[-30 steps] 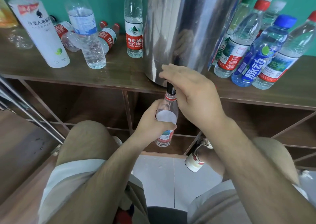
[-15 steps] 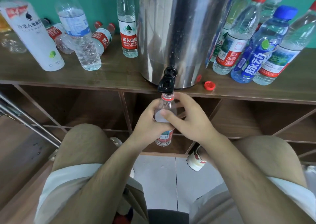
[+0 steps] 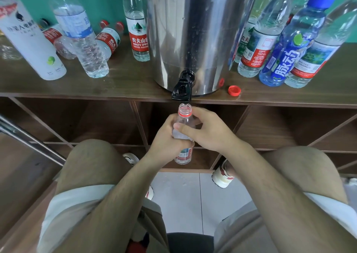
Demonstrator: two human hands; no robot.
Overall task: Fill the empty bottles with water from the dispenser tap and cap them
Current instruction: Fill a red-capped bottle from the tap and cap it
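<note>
A small clear bottle (image 3: pixel 184 117) with a red neck ring and no cap stands upright just below the black tap (image 3: pixel 182 87) of the steel dispenser (image 3: pixel 191 30). My left hand (image 3: pixel 166 142) wraps its body from the left. My right hand (image 3: pixel 208 133) holds it from the right, thumb across the front. Its mouth is a little under the spout. A loose red cap (image 3: pixel 234 90) lies on the wooden shelf (image 3: pixel 125 82) to the right of the dispenser.
Capped full bottles (image 3: pixel 286 46) crowd the shelf right of the dispenser. On the left stand a white bottle (image 3: pixel 31 46), a clear bottle (image 3: pixel 83 40), a red-labelled bottle (image 3: pixel 138 32) and lying small ones (image 3: pixel 108 40). Open cubbies sit below; my knees flank the bottle.
My right hand left the tap lever and came down onto the bottle. The bottle has dropped slightly away from the spout.
</note>
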